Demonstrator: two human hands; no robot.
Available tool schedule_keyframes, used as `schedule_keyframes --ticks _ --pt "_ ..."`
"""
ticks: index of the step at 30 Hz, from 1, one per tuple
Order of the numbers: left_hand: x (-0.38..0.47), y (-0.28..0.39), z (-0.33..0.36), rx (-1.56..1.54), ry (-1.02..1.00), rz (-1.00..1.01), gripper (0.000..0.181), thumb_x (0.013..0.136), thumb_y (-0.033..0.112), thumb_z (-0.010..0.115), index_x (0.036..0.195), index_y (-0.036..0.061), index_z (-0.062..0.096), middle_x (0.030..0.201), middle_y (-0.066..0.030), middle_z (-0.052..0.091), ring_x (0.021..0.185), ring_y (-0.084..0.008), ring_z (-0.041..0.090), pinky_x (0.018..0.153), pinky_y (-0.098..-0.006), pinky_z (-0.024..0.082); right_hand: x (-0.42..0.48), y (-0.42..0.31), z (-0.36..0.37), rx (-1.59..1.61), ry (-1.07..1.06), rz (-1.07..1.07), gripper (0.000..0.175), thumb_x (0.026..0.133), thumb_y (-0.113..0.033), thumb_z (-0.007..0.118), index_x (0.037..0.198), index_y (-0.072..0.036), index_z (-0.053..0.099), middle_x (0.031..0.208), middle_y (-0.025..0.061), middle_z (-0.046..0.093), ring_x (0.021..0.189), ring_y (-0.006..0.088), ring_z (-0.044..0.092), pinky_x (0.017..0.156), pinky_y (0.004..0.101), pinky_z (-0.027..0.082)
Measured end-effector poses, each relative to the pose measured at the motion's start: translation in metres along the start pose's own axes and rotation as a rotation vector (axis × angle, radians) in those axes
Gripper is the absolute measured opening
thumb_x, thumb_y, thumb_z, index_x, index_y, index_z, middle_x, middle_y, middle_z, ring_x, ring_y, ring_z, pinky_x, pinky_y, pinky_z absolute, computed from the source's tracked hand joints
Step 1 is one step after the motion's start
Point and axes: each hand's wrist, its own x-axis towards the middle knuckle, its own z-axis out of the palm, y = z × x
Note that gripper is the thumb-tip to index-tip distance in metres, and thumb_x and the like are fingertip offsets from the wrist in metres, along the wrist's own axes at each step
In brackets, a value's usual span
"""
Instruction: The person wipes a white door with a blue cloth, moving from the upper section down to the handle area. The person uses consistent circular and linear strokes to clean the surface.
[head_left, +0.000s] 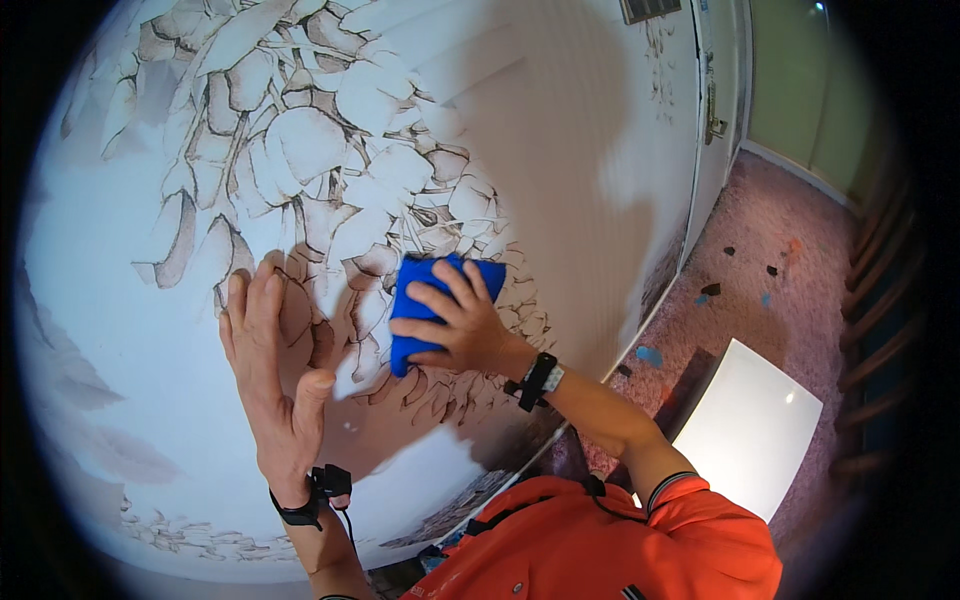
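My right hand (465, 330) presses a folded blue cloth (409, 300) flat against a white wall (165, 360) printed with brown-outlined leaves or petals. Its fingers are spread over the cloth. To its left, my left hand (274, 360) is raised at the wall, fingers up and thumb apart, with nothing in it. Whether its fingertips touch the surface cannot be told. Both wrists wear black straps, and a cable hangs from the left one.
A white-topped table or stool (757, 420) stands on a pink patterned carpet (780, 202) at the right. Beyond the wall are a door handle (716, 127) and a greenish panel (810, 82). Dark curved slats (885, 300) line the far right.
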Motion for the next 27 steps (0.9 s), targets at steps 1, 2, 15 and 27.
schedule_keyframes --ticks 1,2,15,27 --pt "-0.002 0.000 0.000 -0.002 -0.004 -0.003 0.088 0.107 0.071 0.048 0.163 0.0033 0.049 0.166 -0.0211 0.051 0.162 -0.0445 0.032 0.132 -0.0596 0.016 -0.002 0.010 -0.003 0.005 -0.006 0.024 0.048 0.089 -0.063 0.076 0.130 -0.037 0.076 0.156 0.0089 0.057 0.148 0.0425 0.044 0.119 0.0703 0.030" --pt "-0.002 0.000 0.000 -0.001 -0.002 -0.003 0.088 0.107 0.071 0.048 0.163 0.0033 0.049 0.166 -0.0211 0.051 0.162 -0.0445 0.032 0.132 -0.0597 0.016 -0.002 0.019 -0.004 -0.005 0.025 0.042 0.047 0.088 -0.059 0.077 0.128 -0.034 0.077 0.154 0.0106 0.057 0.148 0.0432 0.043 0.118 0.0709 0.030" --pt "-0.001 0.002 0.004 -0.020 0.004 -0.027 0.091 0.105 0.075 0.048 0.163 0.0045 0.049 0.167 -0.0201 0.050 0.162 -0.0447 0.031 0.132 -0.0604 0.013 0.016 0.036 -0.016 -0.012 0.110 0.184 0.052 0.089 -0.052 0.075 0.133 -0.023 0.077 0.160 0.0200 0.051 0.151 0.0498 0.038 0.120 0.0734 0.025" --pt "0.012 0.004 -0.002 -0.059 0.006 -0.018 0.095 0.103 0.076 0.051 0.165 0.0036 0.046 0.169 -0.0212 0.047 0.162 -0.0440 0.032 0.132 -0.0583 0.015 0.126 0.051 -0.044 0.014 0.207 0.191 0.058 0.094 -0.045 0.076 0.146 -0.021 0.068 0.170 0.0205 0.038 0.154 0.0531 0.032 0.118 0.0761 0.026"
